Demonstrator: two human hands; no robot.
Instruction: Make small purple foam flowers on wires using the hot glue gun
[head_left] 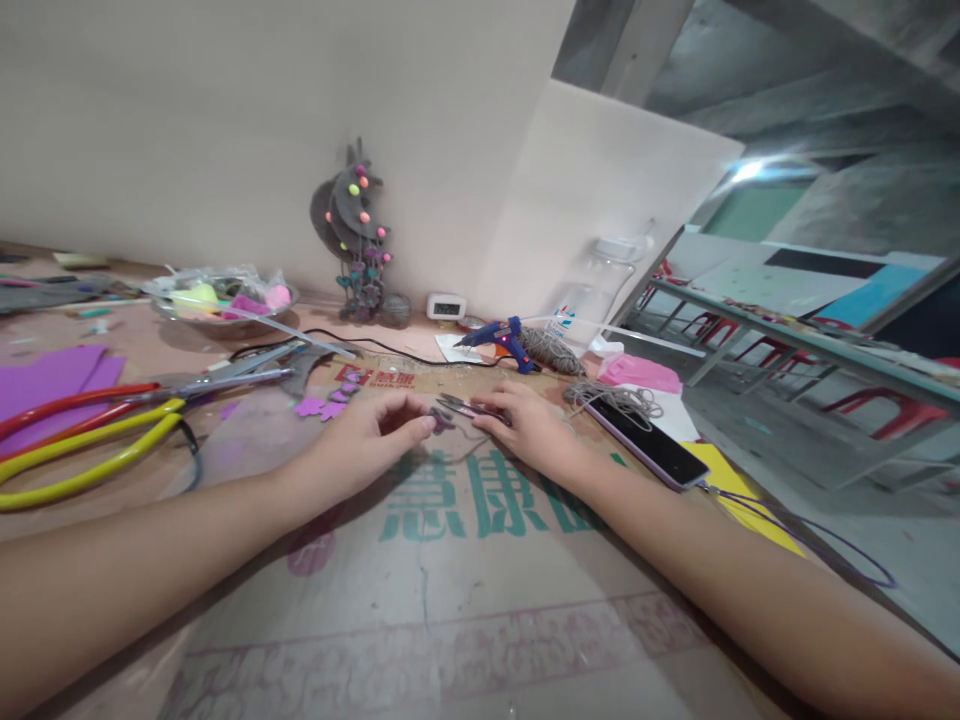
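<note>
The left hand (367,435) pinches a small purple piece (441,418) between fingertips. Just opposite, the right hand (529,425) is closed on thread snips (459,405). Below both hands, the cardboard (450,600) bears large green characters (480,495), apparently 慧康. Red print (375,378) beyond the left hand is unreadable.

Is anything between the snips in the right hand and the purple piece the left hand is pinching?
Nothing visible does. The left hand pinches the purple piece, and the snips in the right hand point at it from just beside, over bare cardboard.
</note>
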